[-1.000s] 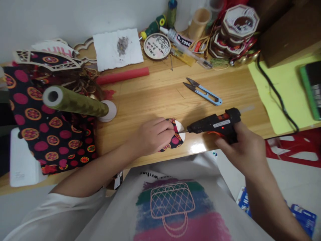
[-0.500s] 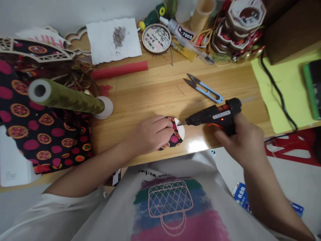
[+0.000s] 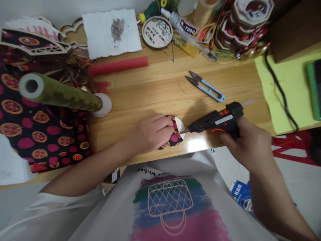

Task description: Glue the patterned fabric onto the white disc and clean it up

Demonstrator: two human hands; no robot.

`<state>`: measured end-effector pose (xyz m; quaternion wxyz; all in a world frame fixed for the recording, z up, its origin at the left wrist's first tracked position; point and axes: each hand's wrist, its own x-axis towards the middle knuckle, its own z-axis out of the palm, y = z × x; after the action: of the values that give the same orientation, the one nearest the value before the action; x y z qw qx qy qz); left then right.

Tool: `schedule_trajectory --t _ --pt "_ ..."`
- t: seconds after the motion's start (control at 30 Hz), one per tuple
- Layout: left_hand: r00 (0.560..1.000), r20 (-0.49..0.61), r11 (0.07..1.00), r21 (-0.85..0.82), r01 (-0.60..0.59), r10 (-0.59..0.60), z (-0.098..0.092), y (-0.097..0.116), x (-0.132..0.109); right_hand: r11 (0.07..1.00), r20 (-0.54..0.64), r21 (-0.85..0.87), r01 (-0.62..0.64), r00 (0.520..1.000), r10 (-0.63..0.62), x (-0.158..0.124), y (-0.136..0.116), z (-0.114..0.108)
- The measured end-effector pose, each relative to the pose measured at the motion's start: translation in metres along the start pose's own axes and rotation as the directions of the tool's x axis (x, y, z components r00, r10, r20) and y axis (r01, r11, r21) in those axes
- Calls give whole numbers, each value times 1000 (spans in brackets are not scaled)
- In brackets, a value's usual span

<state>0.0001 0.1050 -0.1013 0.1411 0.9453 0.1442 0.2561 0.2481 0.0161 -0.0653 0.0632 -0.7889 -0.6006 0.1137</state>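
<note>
2 hands [image 3: 154, 132], 1 glue gun [image 3: 215, 121], 1 patterned piece [image 3: 175, 137], 1 thread snipper [image 3: 209, 91], 1 B-7000 tube [image 3: 177, 22]

Has brought the nozzle [image 3: 184, 131] of the hot glue gun [image 3: 213, 119] over the white crescent [image 3: 179, 123] of the patterned disc [image 3: 175, 139], from just beside the fingertips [image 3: 171, 124] of the left hand [image 3: 152, 132] half a second ago to farther right of them and nearer the body. Has drawn the right hand [image 3: 254, 144] slightly farther rightward from those fingertips. Has also shifted the view, sliding the green roll [image 3: 67, 92] and stained paper [image 3: 105, 36] farther up and left of them.
</note>
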Motion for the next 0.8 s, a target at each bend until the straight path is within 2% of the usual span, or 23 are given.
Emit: schedule_trajectory --t 0.3,0.47,0.63,0.8 --pt "1000 -9 1000 -21 2 -2 1 -1 -1 999 -41 -39 -10 999 8 11 -2 5" --pt "1000 -26 1000 -27 -7 7 0 0 1 998 -16 -64 -2 1000 1 5 5 0" --pt "999 -46 1000 -25 12 -13 1 1 0 997 -29 -73 -24 999 22 9 1 0" --pt "999 -42 1000 -5 -28 27 1 0 1 997 -8 -78 -4 1000 4 10 3 -3"
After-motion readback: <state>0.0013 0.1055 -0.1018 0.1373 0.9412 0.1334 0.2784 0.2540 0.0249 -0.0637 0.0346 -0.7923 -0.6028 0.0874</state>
